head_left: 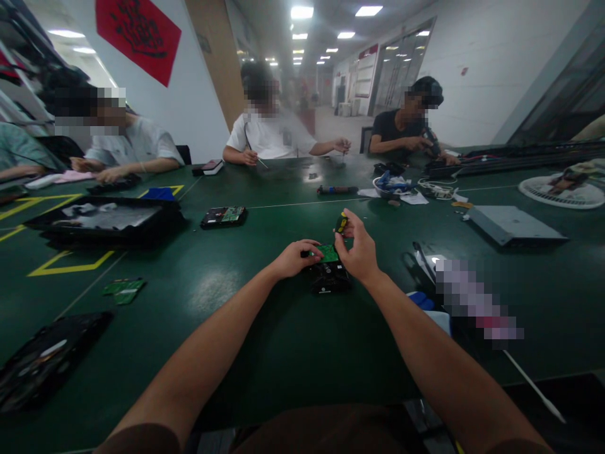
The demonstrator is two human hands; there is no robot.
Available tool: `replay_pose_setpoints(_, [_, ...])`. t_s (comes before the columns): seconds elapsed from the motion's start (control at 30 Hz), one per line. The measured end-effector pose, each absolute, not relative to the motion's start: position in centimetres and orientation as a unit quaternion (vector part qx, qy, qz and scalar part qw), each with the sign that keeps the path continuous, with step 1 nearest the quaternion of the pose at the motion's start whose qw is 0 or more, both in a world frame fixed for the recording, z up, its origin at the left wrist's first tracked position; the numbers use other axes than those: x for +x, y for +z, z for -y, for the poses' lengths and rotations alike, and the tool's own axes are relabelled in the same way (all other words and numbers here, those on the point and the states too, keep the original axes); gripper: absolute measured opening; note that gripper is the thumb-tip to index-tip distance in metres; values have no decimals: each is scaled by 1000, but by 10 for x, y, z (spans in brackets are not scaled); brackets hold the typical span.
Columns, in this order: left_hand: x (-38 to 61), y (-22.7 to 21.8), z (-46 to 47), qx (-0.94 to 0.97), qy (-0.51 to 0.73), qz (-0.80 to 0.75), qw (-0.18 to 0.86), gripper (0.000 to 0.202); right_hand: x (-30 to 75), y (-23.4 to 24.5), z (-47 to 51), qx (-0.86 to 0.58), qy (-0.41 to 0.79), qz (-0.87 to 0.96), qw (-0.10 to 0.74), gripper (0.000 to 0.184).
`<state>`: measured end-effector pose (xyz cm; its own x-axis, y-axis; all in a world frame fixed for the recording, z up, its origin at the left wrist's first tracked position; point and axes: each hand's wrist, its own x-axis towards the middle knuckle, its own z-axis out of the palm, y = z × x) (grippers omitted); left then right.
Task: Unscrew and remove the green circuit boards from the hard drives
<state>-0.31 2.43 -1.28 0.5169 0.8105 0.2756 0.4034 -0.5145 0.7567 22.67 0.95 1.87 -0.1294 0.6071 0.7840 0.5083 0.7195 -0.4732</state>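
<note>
In the head view, a small black device (326, 282) lies on the green table in front of me, with a green circuit board (329, 253) at its far side. My left hand (299, 258) has its fingers closed on the left edge of the device by the board. My right hand (359, 247) grips a screwdriver (341, 222) by its yellow and black handle, held upright over the board's right end. The screwdriver's tip is hidden behind my fingers.
Another black device with a green board (224, 217) lies farther left. A black tray (106, 217), a loose circuit board (125, 290) and a large black part (51, 353) are at left. A grey metal case (515, 225) stands at right. Several people sit across the table.
</note>
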Motion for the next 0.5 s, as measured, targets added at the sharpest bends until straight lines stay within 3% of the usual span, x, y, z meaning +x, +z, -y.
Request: replay_pose_setpoints(0.5, [-1,-9,-22,807,330,-368,323,13,228,20,-8,-389,13,747,539,65])
